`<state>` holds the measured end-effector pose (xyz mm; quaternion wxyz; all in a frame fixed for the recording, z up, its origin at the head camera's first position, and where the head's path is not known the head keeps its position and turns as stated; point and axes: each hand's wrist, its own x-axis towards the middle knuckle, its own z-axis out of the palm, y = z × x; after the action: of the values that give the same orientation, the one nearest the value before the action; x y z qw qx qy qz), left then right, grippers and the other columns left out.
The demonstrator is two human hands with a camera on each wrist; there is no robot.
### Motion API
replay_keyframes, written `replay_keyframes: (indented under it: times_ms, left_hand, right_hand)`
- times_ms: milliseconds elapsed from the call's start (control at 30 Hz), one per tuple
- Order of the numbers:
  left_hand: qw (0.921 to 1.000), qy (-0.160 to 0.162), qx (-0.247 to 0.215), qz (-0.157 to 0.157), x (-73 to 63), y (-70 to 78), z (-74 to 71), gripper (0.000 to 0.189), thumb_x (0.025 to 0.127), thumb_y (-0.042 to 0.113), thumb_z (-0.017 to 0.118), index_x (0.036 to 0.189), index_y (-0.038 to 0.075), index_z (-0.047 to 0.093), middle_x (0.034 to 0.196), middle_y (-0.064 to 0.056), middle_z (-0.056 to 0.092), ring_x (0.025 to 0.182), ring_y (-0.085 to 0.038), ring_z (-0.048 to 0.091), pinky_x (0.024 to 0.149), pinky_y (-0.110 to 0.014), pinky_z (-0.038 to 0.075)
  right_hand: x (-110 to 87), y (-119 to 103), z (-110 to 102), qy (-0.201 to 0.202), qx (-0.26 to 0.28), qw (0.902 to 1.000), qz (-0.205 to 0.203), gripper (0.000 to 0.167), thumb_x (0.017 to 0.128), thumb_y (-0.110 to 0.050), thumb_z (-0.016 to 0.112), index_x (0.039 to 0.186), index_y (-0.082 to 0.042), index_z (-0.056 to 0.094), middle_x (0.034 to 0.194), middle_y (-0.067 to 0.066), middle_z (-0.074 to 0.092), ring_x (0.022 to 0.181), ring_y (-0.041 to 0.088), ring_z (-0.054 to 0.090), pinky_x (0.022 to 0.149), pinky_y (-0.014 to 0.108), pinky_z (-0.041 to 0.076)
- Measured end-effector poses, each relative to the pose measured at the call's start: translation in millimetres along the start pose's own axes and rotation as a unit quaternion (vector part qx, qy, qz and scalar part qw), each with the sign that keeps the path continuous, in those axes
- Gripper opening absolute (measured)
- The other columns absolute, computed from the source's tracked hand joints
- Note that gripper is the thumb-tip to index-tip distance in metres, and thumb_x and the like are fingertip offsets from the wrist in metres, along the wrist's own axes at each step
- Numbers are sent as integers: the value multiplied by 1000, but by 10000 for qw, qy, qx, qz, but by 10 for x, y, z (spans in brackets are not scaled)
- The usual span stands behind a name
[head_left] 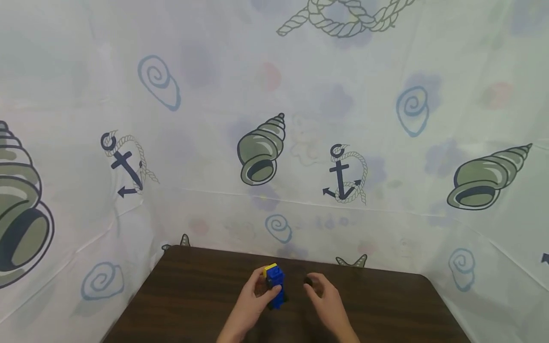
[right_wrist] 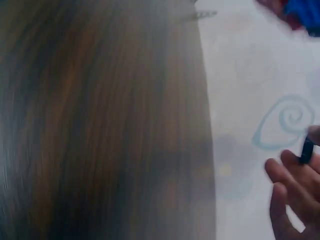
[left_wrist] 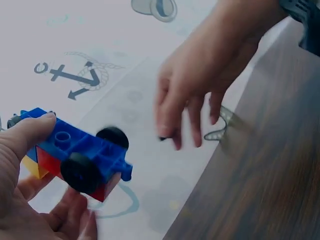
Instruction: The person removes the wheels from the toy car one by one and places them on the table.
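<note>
A toy car of building blocks (head_left: 276, 281) is gripped in my left hand (head_left: 250, 297), thumb pressed on its blue base (left_wrist: 90, 145). In the left wrist view its underside tilts toward the camera, with red and yellow blocks on the other side. Two black wheels sit at its near end, one of them the front wheel (left_wrist: 81, 173); another wheel (left_wrist: 14, 120) shows past the thumb. My right hand (head_left: 328, 302), a short way to the right of the car, pinches a small black wheel (right_wrist: 307, 149) between thumb and fingertips. Its other fingers are spread.
Both hands are above a dark brown wooden table (head_left: 193, 290). Behind it and at both sides hangs a pale cloth (head_left: 206, 157) printed with shells, anchors and ropes. A dark band (left_wrist: 300, 20) is on the right wrist.
</note>
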<state>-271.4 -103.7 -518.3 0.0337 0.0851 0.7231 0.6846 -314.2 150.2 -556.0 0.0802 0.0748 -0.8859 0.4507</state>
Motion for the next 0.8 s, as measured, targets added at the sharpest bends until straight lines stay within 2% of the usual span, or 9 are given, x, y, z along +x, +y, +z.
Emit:
replay_keyframes:
  times_ms: [67,267,433,533,667,800]
  left_hand:
    - [9999,52,105,-17,-3,20,-8,73,102,47,73,158,12,43,137,-16,64,128,-36,63,98,-60,56]
    - [9998,-63,-77,191,-50,77,-4,68,104,42,73,155,8,44,152,-24,60,140,-47,58,109,-68,50]
    - [9990,-301,-201,276,-74,114,15,71,105,38,72,158,4,39,148,-26,60,130,-41,64,103,-58,57]
    - [9986,-369,-214,311,-72,118,19,70,105,37,72,158,4,38,146,-24,60,130,-38,64,103,-54,57]
    - [9981,-432,-307,317,-66,106,19,71,106,35,72,159,4,37,147,-23,58,132,-37,62,103,-51,57]
    - [9975,-491,-393,322,-65,99,13,70,106,33,71,158,3,37,147,-23,58,131,-34,63,102,-48,58]
  right_hand:
    - [41,120,-49,-143,-187,9997,11,37,102,-42,74,128,-16,72,125,7,77,105,21,75,89,50,60]
    - [180,434,-149,-387,-805,9955,319,27,99,-32,80,121,-17,75,119,4,73,111,27,70,89,52,58]
    - [256,561,-163,-352,-1234,9899,604,28,95,-28,82,120,-16,75,119,8,74,110,32,70,86,57,57]
    - [261,585,-135,-395,-1318,9871,815,28,94,-28,82,118,-16,75,111,5,74,99,28,70,77,53,55]
    - [245,632,-87,-510,-1182,9872,944,26,95,-27,81,117,-15,74,92,0,64,78,19,58,63,40,43]
    - [251,687,-48,-489,-1160,9879,901,27,96,-28,80,119,-17,74,86,-3,59,70,17,52,60,37,36]
